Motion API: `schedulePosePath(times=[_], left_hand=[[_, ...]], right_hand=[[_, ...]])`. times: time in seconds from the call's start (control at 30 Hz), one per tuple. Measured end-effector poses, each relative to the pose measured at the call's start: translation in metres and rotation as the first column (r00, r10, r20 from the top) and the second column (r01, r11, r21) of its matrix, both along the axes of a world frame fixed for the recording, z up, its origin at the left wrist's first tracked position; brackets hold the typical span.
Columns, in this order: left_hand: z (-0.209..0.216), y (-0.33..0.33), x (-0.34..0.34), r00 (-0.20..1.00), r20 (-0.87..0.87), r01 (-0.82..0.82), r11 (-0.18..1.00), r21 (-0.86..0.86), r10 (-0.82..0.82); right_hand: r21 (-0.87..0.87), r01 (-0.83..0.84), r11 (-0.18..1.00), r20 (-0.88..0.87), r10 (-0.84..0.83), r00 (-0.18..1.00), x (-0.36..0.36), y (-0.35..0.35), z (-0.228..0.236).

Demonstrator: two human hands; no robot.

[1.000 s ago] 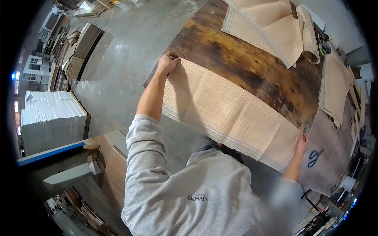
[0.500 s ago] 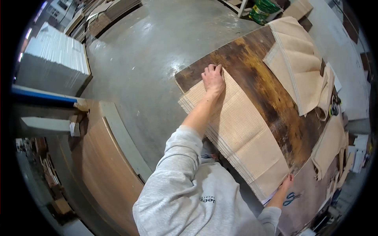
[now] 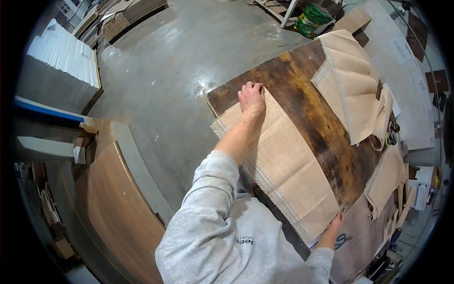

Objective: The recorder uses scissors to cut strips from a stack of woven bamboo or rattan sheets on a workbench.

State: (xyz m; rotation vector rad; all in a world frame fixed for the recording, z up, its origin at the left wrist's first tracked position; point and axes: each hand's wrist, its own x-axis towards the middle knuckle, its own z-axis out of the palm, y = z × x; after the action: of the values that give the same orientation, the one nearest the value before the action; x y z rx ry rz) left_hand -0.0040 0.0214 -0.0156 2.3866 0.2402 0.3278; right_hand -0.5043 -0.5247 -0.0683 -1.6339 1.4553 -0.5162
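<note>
A stack of beige woven cloth (image 3: pixel 293 165), with a fringed, stitched edge facing me, lies across the worn brown table (image 3: pixel 302 80) and partly over its near edge. My left hand (image 3: pixel 251 98) is closed on the cloth's far corner, fingers curled at its edge. At the opposite end, my right hand (image 3: pixel 336 221) pinches the corner nearest me on the right; its fingers are only partly visible. Just beside the right wrist are blue-handled scissors (image 3: pixel 341 240) on the table.
More beige cloth (image 3: pixel 352 85) lies folded at the table's far right, with another piece (image 3: pixel 385 177) nearer. A second pair of scissors (image 3: pixel 392 133) sits between them. A green bag (image 3: pixel 313 20) stands beyond the table. Stacked white sheets (image 3: pixel 61 66) and a brown board (image 3: pixel 118 203) are at left.
The whole view has shifted slightly. Both hands stay at the same corners of the cloth, which lies much as before.
</note>
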Motion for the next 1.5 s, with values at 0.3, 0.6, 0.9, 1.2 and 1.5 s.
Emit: schedulePosePath(times=[0.3,0.6,0.9,1.2,1.5], left_hand=[[-0.001,0.011,0.011,0.992,-0.121,0.032,0.994,-0.105,-0.045],[0.016,0.043,0.042,0.861,-0.427,0.144,0.939,-0.312,-0.274],[0.006,0.044,0.073,0.819,-0.495,0.17,0.947,-0.273,-0.29],[0.074,0.048,0.055,0.812,-0.392,0.233,0.856,-0.461,-0.433],[0.2,0.084,0.048,0.865,-0.036,0.402,0.734,-0.548,-0.501]], right_hand=[[-0.042,-0.032,0.999,0.023,0.033,0.999,-0.004,0.014,0.002],[0.111,0.027,0.993,0.065,-0.034,0.997,0.024,0.051,0.047],[0.291,0.003,0.957,0.16,-0.052,0.986,0.012,0.018,0.028],[0.383,0.024,0.924,0.221,-0.117,0.968,-0.003,-0.006,0.061],[-0.083,0.05,0.995,0.348,-0.018,0.937,-0.007,0.015,0.229]])
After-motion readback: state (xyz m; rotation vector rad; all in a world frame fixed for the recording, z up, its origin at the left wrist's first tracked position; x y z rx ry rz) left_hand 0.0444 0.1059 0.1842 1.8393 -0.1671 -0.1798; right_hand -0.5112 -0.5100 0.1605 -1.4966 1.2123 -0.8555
